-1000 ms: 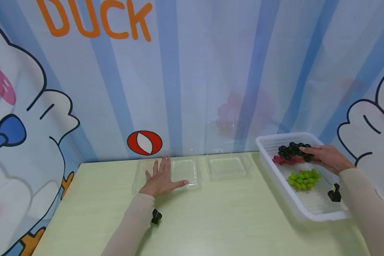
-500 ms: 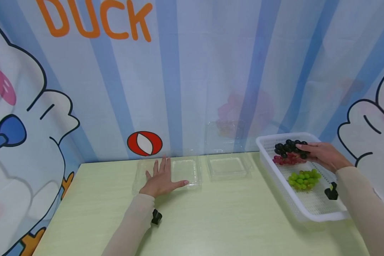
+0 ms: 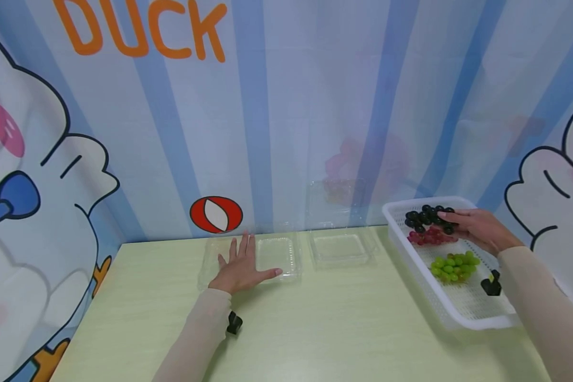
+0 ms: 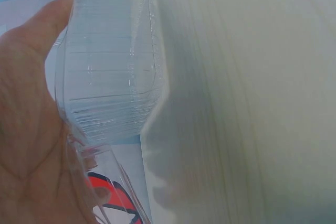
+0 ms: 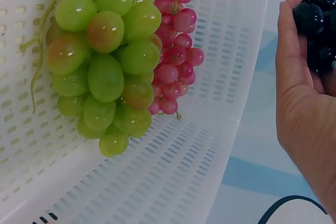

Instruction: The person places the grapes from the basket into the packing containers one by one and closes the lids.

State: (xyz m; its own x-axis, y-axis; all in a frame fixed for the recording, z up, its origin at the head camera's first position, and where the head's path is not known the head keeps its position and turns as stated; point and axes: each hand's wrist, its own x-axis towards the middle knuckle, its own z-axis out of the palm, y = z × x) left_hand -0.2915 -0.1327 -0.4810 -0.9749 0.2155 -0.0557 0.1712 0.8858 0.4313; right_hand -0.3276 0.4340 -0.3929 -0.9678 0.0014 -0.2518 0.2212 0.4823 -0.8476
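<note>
In the head view my right hand [image 3: 479, 229] grips a bunch of black grapes [image 3: 425, 217] over the far end of a white plastic basket [image 3: 451, 315]. The right wrist view shows the black grapes [image 5: 310, 19] at its upper right, raised beside the basket wall. A bunch of small red grapes [image 3: 430, 236] lies in the basket below them, and a bunch of green grapes [image 3: 453, 267] sits nearer to me. On the left, my left hand [image 3: 241, 268] rests with spread, straight fingers on a clear plastic clamshell box [image 4: 110, 61]; its thumb touches the rim.
A second clear clamshell box [image 3: 339, 249] stands to the right with its lid up against the striped curtain [image 3: 291, 116]. The pale table [image 3: 305, 323] ends at that curtain. The basket's raised walls stand at the table's right.
My right hand has moved left and slightly up with the black grapes, uncovering more of the red grapes. The left hand has stayed where it was.
</note>
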